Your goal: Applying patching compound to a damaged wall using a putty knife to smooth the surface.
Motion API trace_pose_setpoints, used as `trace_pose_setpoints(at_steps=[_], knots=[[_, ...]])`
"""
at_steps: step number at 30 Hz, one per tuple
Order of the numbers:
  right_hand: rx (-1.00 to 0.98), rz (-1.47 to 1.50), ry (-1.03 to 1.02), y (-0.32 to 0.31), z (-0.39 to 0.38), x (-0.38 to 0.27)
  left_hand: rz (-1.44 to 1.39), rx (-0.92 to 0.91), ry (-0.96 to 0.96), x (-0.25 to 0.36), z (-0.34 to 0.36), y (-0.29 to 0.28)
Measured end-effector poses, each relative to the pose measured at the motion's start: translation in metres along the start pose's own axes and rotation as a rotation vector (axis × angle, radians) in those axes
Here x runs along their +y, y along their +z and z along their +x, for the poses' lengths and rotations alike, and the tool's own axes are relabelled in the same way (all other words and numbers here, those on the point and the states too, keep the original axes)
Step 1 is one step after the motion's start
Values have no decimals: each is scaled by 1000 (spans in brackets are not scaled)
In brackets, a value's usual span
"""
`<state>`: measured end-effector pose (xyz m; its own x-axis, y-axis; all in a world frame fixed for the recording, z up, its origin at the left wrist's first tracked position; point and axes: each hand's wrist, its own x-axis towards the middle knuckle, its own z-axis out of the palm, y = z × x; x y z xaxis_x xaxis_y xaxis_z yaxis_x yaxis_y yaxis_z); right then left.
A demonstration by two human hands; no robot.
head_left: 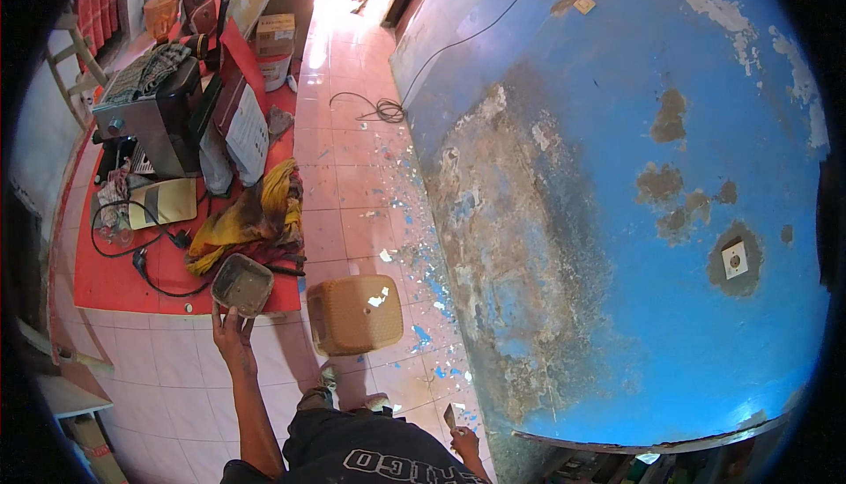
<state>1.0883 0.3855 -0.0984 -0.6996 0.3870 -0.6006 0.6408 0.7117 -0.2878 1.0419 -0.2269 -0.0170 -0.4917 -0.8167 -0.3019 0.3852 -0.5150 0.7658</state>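
Observation:
In the head view my left hand (234,336) holds a small grimy square container (242,283) by its near side, at the front edge of the red table (119,281). Just behind it lies a crumpled yellow and dark cloth (242,224). Down at my right side my right hand (464,444) grips a putty knife (449,415), its blade pointing up near the foot of the blue wall (670,325), which has bare grey patches and peeled paint.
A tan woven-pattern plastic stool (354,315) stands by my feet. Paint flakes (421,337) litter the pink tiles. A steel appliance (172,123), cables (150,277) and boxes (275,35) crowd the table. A coiled cable (388,110) lies along the wall. A socket (735,260) sits on the wall.

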Motion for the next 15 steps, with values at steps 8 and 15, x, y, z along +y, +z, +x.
trace_pose_setpoints(at_steps=[8, 15], knots=[[-25, 41, 76, -6, -10, -16, -10, 4, 0, 0, 3, 1], [5, 66, 65, -9, -6, -13, 30, 25, 38, -2, 0, 0]])
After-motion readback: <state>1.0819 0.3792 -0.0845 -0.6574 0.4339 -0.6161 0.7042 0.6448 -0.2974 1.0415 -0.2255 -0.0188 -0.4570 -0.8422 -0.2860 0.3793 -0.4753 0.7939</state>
